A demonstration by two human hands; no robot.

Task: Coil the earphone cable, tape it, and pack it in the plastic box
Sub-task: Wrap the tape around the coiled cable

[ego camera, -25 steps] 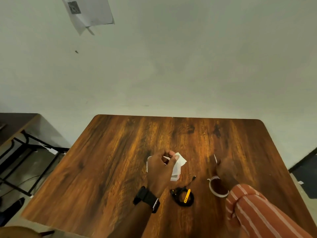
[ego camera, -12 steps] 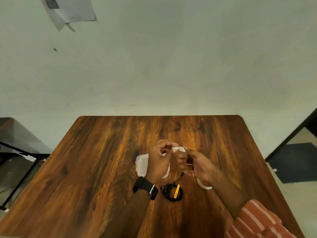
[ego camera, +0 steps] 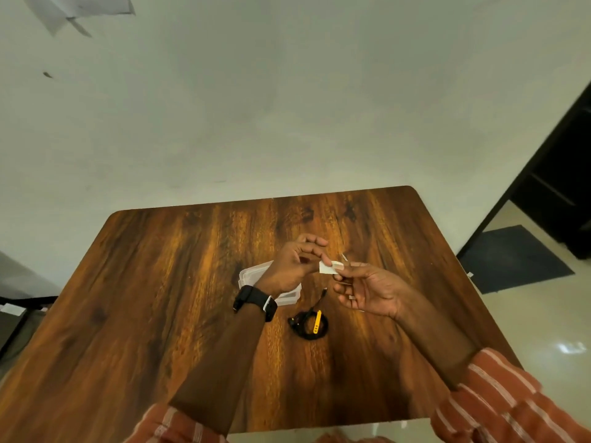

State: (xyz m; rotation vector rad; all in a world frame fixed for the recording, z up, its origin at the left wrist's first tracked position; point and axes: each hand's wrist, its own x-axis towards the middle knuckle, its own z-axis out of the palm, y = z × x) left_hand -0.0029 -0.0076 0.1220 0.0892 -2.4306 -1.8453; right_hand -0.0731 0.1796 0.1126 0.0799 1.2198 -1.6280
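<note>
The black earphone cable (ego camera: 308, 326) lies coiled on the wooden table (ego camera: 166, 282), with a yellow strip across the coil and its plug end trailing up to the right. Above it, my left hand (ego camera: 292, 266) and my right hand (ego camera: 367, 290) pinch the two ends of a small white piece of tape (ego camera: 331, 267) held in the air. The clear plastic box (ego camera: 251, 274) rests on the table, partly hidden under my left wrist. A thin pale tip (ego camera: 344, 258) shows just behind my right fingers; I cannot tell what it is.
A pale wall stands behind the table's far edge. Dark furniture and a dark floor mat (ego camera: 515, 257) are at the right. A black metal frame (ego camera: 19, 302) shows at the left edge. Bare wood surrounds the objects.
My right hand left the tape roll on the table and came up to meet my left hand. Both now hold a short piece of tape between them. The roll is hidden.
</note>
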